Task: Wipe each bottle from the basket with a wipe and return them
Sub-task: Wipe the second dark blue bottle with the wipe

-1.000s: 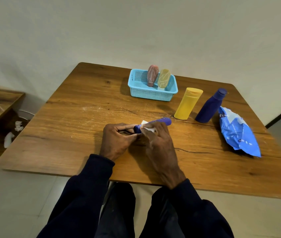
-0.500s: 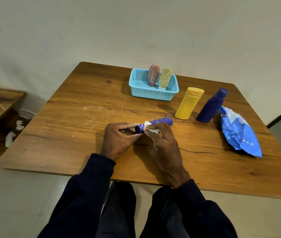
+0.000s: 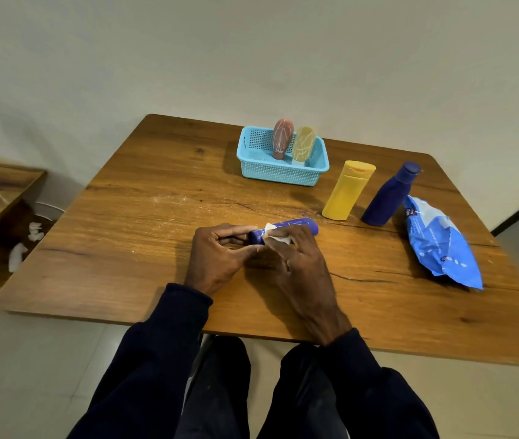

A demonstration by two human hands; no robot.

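**Slim bottle held between both hands at the worktop's near middle**

Your left hand (image 3: pixel 217 258) pinches the left end of the slim purple-blue bottle (image 3: pixel 297 224) between thumb and curled fingers. The bottle lies on its side, low over the worktop (image 3: pixel 125 248), with its right end poking out past your right hand (image 3: pixel 299 267). That hand curls over the bottle's middle and holds a white wipe (image 3: pixel 275 236) against it; only a crumpled corner of the wipe shows between your fingertips.

Beyond your hands, the light blue basket (image 3: pixel 270 172) sits towards the far edge with a reddish-brown bottle (image 3: pixel 282 137) and a pale yellow bottle (image 3: pixel 304 144) standing in it, touching each other. To its right, out on the worktop, a yellow bottle (image 3: pixel 346 191) and a dark blue bottle (image 3: pixel 388 198) stand upright just beside one another. A blue wipes pack (image 3: pixel 441 245) lies flat by the dark blue bottle's base.
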